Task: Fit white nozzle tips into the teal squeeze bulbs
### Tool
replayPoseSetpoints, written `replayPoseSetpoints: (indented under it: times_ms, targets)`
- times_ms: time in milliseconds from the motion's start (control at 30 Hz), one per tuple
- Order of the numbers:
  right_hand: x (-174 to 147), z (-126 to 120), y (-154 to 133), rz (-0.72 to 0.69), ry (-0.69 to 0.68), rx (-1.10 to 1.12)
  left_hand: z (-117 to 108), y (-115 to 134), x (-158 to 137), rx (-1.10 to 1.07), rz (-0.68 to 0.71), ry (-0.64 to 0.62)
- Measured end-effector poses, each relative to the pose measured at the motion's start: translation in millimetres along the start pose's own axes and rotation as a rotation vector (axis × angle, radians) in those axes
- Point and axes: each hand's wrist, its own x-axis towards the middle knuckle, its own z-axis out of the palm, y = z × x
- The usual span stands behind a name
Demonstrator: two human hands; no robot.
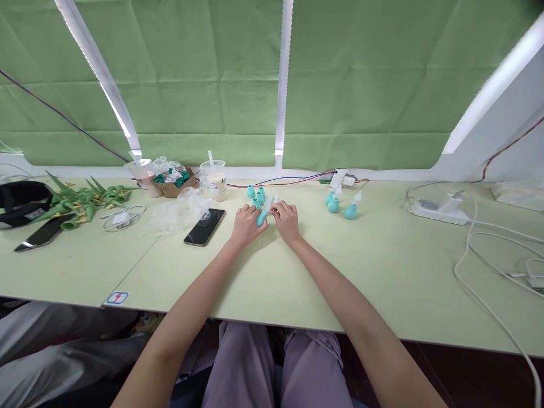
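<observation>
My left hand (245,225) is closed around a turquoise rubber bulb (261,219), whose neck points toward my other hand. Beside it, the fingers of my right hand (287,221) pinch what looks like a small white nozzle at the bulb's mouth; the fingers partly hide it. Just behind both hands lie several turquoise bulbs (250,191) without nozzles and a few loose whitish nozzles (272,199). Off to the right, bulbs with pale pointed nozzles stand upright, among them a front bulb (351,212) and another bulb (334,205).
Left of my hands lie a phone (204,227), crumpled clear plastic bags (176,214), a drink cup (217,184) and a cardboard box (176,188). Green figures (83,201) and a second phone (45,233) are farther left. A power strip (440,213) with white cables sits right.
</observation>
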Motion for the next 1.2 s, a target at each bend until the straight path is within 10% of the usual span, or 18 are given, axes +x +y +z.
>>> replayPoseSetpoints:
  times_ms: [267, 667, 867, 1200]
  targets:
    - [0, 5, -2, 0.164, -0.081, 0.232, -1, -10, 0, 0.048, 0.055, -0.045]
    - [4, 15, -10, 0.436, 0.141, 0.489, -4, -4, 2, 0.013, 0.022, 0.011]
    - [8, -7, 32, 0.675, 0.365, 0.283, 0, -19, -1, -0.005, -0.045, 0.040]
    - [0, -12, 61, 0.637, -0.072, -0.017, -2, -32, 1, -0.073, -0.243, 0.179]
